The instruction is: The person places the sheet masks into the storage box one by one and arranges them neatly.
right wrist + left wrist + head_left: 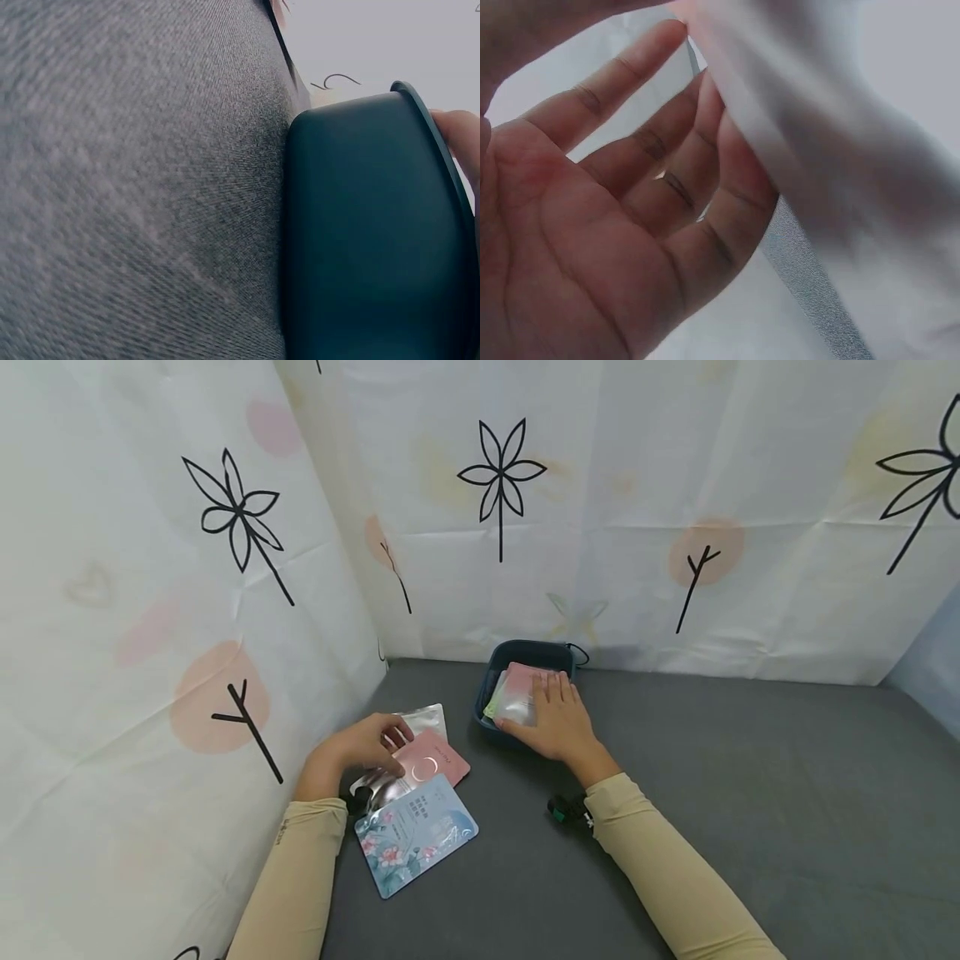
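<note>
My left hand is at a loose stack of face mask packets on the left of the table. It pinches the pink face mask packet between thumb and fingers. In the left wrist view its fingertips meet the edge of a shiny packet, large and blurred. A silver packet lies behind the pink one, a blue floral packet in front. My right hand rests with straight fingers on a pink-and-silver packet in a dark teal basket; the right wrist view shows the basket's outer wall.
The grey table stretches to the right and front. A white printed curtain hangs along its back and left sides, close behind the basket. A thin black cord loops beside the basket's back corner.
</note>
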`<state>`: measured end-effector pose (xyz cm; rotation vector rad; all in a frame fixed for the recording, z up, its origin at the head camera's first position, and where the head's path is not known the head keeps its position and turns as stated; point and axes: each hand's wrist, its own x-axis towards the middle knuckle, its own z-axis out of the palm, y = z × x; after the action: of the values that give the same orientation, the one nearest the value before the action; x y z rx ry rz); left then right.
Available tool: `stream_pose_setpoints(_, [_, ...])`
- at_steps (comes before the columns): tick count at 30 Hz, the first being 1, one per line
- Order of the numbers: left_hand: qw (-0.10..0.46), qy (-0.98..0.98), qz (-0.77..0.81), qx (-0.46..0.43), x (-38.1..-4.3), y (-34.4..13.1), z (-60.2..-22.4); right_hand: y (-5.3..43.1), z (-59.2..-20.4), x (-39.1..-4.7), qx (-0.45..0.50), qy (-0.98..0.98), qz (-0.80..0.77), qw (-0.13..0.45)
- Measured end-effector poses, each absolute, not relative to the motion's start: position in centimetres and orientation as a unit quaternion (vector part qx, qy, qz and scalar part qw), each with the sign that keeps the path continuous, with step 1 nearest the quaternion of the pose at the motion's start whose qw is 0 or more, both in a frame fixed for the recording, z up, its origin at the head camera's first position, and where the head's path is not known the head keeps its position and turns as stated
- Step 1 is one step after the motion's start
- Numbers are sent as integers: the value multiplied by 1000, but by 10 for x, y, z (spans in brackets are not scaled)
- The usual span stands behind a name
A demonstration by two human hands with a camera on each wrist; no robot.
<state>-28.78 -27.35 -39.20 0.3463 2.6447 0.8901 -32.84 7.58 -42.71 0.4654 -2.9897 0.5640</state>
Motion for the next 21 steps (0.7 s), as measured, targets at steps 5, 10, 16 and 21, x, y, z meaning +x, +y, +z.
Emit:
stream_pose_setpoints(5, [161, 923, 328, 122, -289, -274, -393, 76, -429, -330, 146, -972, 180, 33])
stream_pose_setpoints(10, [150, 924, 322, 145, -292, -274, -395, 77, -428, -329, 143, -972, 183, 37])
stream_pose_setpoints(16, [147, 919, 330, 156, -290, -275, -393, 76, -428, -328, 143, -972, 181, 40])
stream_pose_setpoints(21, [133, 914, 346, 165, -289, -275, -392, 76, -427, -327, 147, -971, 183, 40])
